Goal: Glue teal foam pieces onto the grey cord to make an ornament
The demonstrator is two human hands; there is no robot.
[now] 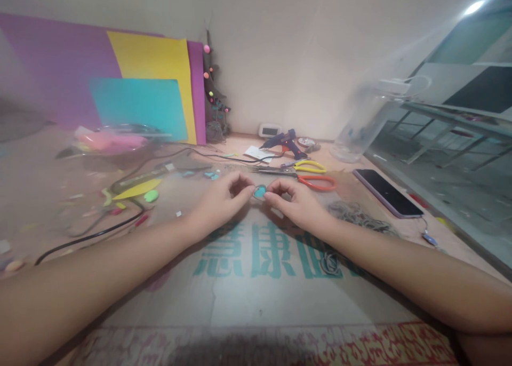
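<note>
A small teal disc (pixel 260 191) with a thin grey cord along its edge is held up between my hands, just above the table. My left hand (pixel 230 196) pinches its left side between thumb and forefinger. On the other side, the thumb and bent fingers of my right hand (pixel 295 199) grip the edge. Close beyond my right hand lie orange-handled scissors (pixel 318 183) and yellow-handled scissors (pixel 310 166). A loose pile of grey cord (pixel 360 216) rests beside my right wrist, and a small coil of cord (pixel 331 263) sits nearer me.
A blue glue gun (pixel 286 142) stands at the back, its black cable (pixel 96 233) running left. A phone (pixel 388 193) and a clear plastic jug (pixel 362 123) are at the right. Coloured sheets (pixel 140 107) lean at the back left. Foam scraps and a yellow leaf shape (pixel 138 189) lie left.
</note>
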